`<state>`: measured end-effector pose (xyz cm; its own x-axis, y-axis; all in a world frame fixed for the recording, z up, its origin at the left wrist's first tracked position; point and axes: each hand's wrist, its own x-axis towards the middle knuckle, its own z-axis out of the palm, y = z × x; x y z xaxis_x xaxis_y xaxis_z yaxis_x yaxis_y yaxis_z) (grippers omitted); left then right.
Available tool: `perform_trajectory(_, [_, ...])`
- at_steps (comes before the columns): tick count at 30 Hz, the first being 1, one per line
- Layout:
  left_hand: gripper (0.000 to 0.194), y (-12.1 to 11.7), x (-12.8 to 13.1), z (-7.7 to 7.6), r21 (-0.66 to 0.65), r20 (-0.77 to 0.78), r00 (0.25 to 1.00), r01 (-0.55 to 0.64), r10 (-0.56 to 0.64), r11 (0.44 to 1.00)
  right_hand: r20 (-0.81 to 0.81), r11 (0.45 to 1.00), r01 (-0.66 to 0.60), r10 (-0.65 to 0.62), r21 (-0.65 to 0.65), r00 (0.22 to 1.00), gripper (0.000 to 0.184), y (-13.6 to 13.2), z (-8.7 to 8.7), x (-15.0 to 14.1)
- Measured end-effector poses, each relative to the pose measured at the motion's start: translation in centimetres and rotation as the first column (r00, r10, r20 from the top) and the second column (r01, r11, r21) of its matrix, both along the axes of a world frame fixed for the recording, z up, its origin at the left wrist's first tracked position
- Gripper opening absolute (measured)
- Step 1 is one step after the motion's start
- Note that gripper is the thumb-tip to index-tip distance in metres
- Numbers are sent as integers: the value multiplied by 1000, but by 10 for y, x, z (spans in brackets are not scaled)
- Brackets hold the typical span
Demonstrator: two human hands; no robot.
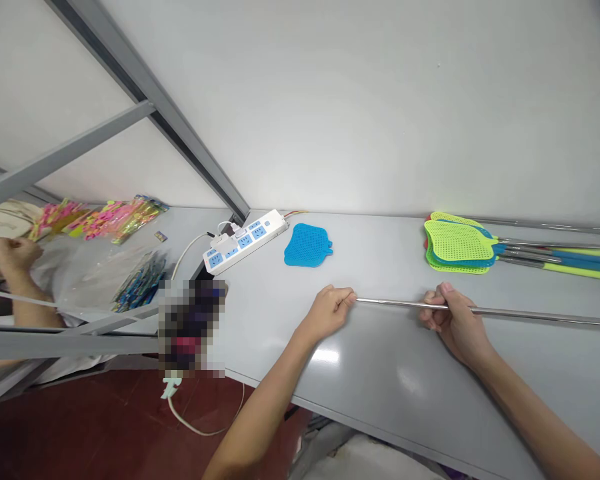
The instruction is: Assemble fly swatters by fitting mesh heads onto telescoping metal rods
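A thin shiny telescopic metal rod point(530, 314) stretches sideways above the grey table, running out past the right edge of view. My left hand point(331, 311) is closed around its narrow left end, so the tip is hidden in the fingers. Farther along, my right hand point(453, 320) grips the rod between thumb and fingers. Behind my left hand lies a loose blue fly swatter head point(309, 245) with small prongs, with no handle on it. A stack of fly swatters point(460, 241), yellow-green and blue with metal rods, lies beyond my right hand.
A white power strip point(245, 241) with plugs and cables sits by the wall and a metal frame post point(180, 133). A blurred-out patch covers something at the table's left end. Past the frame, a co-worker's hand point(17, 257) is near colourful packets point(115, 219).
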<state>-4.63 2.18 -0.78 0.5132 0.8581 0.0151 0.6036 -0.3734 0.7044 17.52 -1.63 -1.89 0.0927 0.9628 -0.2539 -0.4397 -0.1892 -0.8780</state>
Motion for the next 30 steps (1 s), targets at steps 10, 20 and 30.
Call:
perform_trajectory(10, [33, -2, -3, 5, -1, 41, 999, -23, 23, 1000, -33, 999, -35, 34, -11, 999, 33, 5, 0, -10])
perform_trajectory(20, [34, -1, -6, 3, -11, 64, 997, -51, 51, 999, -56, 997, -72, 71, -24, 996, 33, 12, 0, -22])
perform_trajectory(30, [34, 1, -6, 5, -17, 60, 994, -88, 89, 996, -81, 998, -56, 54, -25, 995, 33, 18, -1, -30])
